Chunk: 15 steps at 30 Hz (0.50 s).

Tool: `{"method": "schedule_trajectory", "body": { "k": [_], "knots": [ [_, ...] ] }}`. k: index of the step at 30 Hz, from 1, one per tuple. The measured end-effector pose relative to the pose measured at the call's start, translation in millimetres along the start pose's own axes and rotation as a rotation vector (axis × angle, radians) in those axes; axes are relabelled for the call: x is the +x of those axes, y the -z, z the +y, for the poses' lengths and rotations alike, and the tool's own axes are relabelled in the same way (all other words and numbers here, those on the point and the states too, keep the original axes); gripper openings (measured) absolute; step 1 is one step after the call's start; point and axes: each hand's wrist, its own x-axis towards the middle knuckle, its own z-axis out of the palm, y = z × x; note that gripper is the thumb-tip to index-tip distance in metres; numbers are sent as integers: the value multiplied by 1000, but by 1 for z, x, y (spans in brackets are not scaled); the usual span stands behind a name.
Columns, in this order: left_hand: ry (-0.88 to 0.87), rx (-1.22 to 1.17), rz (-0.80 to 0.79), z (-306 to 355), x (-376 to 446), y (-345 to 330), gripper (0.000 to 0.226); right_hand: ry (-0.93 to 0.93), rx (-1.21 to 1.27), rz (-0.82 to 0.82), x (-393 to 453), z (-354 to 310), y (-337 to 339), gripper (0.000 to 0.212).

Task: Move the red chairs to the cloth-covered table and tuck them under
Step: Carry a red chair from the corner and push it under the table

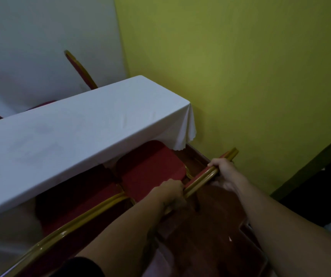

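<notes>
A long table under a white cloth runs from the lower left up to the middle. A red chair with a gold frame stands at the table's near right end, its seat partly under the cloth's edge. My left hand and my right hand both grip the top rail of its backrest. A second red chair sits to its left, seat under the table, its gold back rail curving toward the lower left.
A yellow-green wall rises close behind the table's right end. Another red chair back stands beyond the table against a white wall. Dark red floor lies under my arms, and a dark opening shows at the right.
</notes>
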Motion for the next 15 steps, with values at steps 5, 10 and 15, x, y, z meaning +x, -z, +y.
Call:
{"method": "schedule_trajectory", "body": {
  "k": [5,10,15],
  "knots": [
    [52,-57,16,-2,11,9,45,20,-9,-17,9,-14,-11,57],
    [75,-114,33,-7,16,21,54,49,-16,-32,17,-25,-23,71],
    [112,-199,86,-19,24,29,59,47,5,-53,23,-37,-44,40]
  ]
}}
